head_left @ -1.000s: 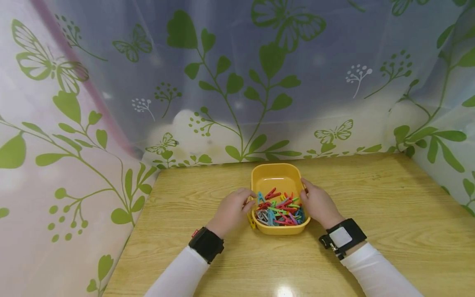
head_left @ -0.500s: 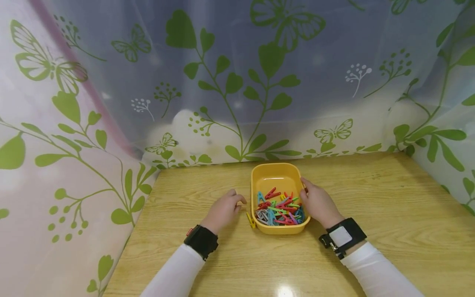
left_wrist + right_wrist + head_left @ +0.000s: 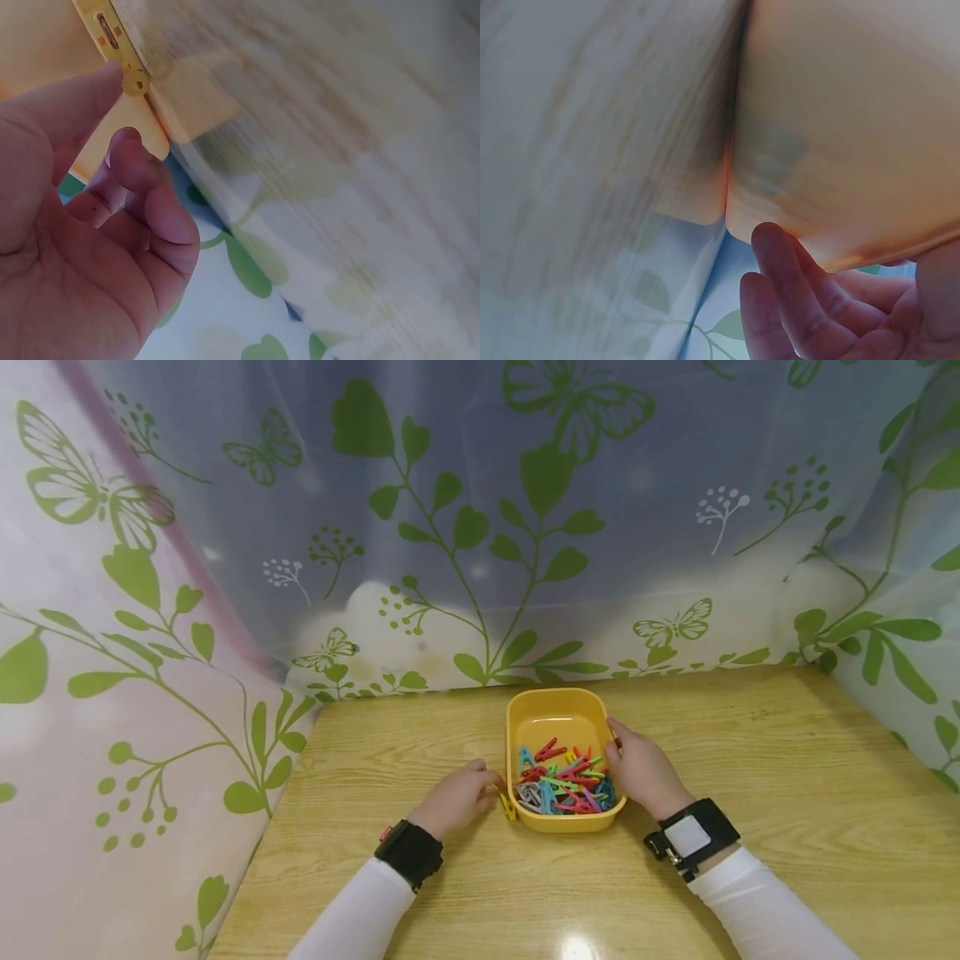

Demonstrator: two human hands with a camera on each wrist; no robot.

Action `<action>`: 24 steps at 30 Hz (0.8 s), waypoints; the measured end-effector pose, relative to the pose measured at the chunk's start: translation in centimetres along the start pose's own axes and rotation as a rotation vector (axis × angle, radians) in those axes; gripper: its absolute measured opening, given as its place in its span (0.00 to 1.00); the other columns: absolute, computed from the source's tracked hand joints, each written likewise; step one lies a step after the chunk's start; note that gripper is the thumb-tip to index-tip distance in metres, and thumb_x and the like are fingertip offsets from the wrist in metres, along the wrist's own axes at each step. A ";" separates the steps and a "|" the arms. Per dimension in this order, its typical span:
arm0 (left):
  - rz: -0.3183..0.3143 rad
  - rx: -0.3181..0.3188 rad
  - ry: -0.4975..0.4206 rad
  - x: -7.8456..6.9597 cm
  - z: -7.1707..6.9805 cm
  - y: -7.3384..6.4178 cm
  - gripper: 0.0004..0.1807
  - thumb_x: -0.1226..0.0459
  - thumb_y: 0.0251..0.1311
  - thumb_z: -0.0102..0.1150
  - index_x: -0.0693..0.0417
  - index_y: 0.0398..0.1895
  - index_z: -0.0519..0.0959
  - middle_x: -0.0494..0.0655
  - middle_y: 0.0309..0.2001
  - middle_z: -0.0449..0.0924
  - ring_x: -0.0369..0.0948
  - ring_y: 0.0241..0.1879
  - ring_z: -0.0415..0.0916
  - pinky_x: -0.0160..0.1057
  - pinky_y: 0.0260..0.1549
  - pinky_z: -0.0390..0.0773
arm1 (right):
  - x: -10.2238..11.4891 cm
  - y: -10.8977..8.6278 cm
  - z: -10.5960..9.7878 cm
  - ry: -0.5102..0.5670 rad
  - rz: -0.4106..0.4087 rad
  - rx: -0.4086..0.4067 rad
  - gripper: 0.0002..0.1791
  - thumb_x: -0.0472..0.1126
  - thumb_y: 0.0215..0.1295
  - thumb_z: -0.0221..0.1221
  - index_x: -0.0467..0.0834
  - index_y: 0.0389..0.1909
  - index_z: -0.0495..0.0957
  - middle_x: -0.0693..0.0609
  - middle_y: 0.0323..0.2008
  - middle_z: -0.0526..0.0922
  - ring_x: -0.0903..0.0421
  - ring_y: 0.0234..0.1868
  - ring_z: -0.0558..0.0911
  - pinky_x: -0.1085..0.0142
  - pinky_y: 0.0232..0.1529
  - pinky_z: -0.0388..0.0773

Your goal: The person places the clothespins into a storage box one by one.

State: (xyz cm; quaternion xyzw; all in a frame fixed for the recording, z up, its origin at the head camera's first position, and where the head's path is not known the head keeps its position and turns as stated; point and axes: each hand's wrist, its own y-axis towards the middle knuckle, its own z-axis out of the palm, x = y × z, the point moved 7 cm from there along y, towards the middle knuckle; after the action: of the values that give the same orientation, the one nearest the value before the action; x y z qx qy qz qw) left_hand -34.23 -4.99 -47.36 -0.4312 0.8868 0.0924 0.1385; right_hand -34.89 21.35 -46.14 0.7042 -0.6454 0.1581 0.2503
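A yellow plastic box (image 3: 555, 731) sits on the table, holding many coloured clothespins (image 3: 566, 783) heaped toward its near end. My right hand (image 3: 647, 772) grips its right rim, thumb over the edge and fingers against the outer wall. Just outside the left wall lies a single yellow clothespin (image 3: 508, 807). My left hand (image 3: 453, 800) is beside it; in the left wrist view one straight digit reaches the end of the clothespin (image 3: 111, 34), while the other fingers bend loosely apart from it. Nothing is pinched in that hand.
The wood-patterned table (image 3: 360, 735) reflects a bright light near its front. Hanging cloth (image 3: 420, 552) with green leaves and butterflies closes off the back and both sides. The box stands close to the back cloth.
My left hand draws away from the box's left side, uncovering the yellow clothespin, then returns to it. The right hand stays on the rim, and the box hardly moves.
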 end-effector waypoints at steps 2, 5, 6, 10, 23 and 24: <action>-0.001 0.013 -0.009 0.0 0.1 0.0 0.11 0.64 0.69 0.65 0.52 0.52 0.85 0.46 0.40 0.75 0.37 0.35 0.70 0.37 0.41 0.76 | 0.0 0.0 0.0 0.001 -0.004 -0.001 0.28 0.39 0.81 0.46 0.27 0.74 0.62 0.33 0.48 0.84 0.54 0.28 0.77 0.64 0.26 0.70; -0.002 0.017 -0.006 -0.1 0.2 0.0 0.08 0.64 0.67 0.67 0.52 0.48 0.85 0.44 0.39 0.74 0.36 0.34 0.70 0.35 0.39 0.75 | 0.1 0.0 -0.1 0.009 -0.010 -0.002 0.28 0.39 0.80 0.46 0.27 0.74 0.62 0.34 0.46 0.84 0.55 0.27 0.76 0.64 0.25 0.70; -0.004 0.018 -0.004 -0.1 0.2 0.0 0.07 0.64 0.67 0.68 0.52 0.46 0.85 0.43 0.38 0.74 0.35 0.34 0.69 0.35 0.39 0.75 | 0.1 0.0 -0.1 0.011 -0.011 -0.003 0.28 0.39 0.80 0.46 0.27 0.74 0.62 0.34 0.45 0.84 0.55 0.26 0.76 0.64 0.25 0.70; 0.004 0.010 0.011 -0.1 0.2 -0.2 0.05 0.64 0.65 0.69 0.53 0.42 0.84 0.41 0.36 0.71 0.35 0.33 0.69 0.35 0.38 0.75 | 0.2 0.0 -0.1 0.010 -0.014 -0.006 0.28 0.39 0.80 0.46 0.27 0.74 0.62 0.36 0.43 0.84 0.55 0.25 0.75 0.64 0.25 0.69; -0.012 -0.052 0.030 0.2 -0.6 -0.6 0.03 0.64 0.65 0.70 0.53 0.36 0.84 0.43 0.35 0.76 0.38 0.32 0.73 0.37 0.35 0.75 | 0.2 -0.1 -0.2 0.001 -0.003 -0.006 0.28 0.39 0.80 0.46 0.27 0.74 0.62 0.34 0.46 0.84 0.54 0.27 0.76 0.64 0.26 0.70; -0.023 -0.067 0.033 0.4 -0.8 -0.6 0.03 0.65 0.64 0.70 0.53 0.36 0.84 0.43 0.35 0.76 0.38 0.32 0.72 0.37 0.35 0.75 | 0.2 -0.1 -0.2 -0.001 -0.005 -0.007 0.28 0.39 0.80 0.46 0.27 0.74 0.62 0.34 0.46 0.84 0.54 0.27 0.76 0.64 0.26 0.70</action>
State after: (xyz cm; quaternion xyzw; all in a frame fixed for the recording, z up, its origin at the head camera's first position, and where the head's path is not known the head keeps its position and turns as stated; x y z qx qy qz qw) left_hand -34.12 -5.86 -46.70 -0.4473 0.8802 0.1134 0.1106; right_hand -34.75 21.31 -45.90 0.7050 -0.6442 0.1549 0.2529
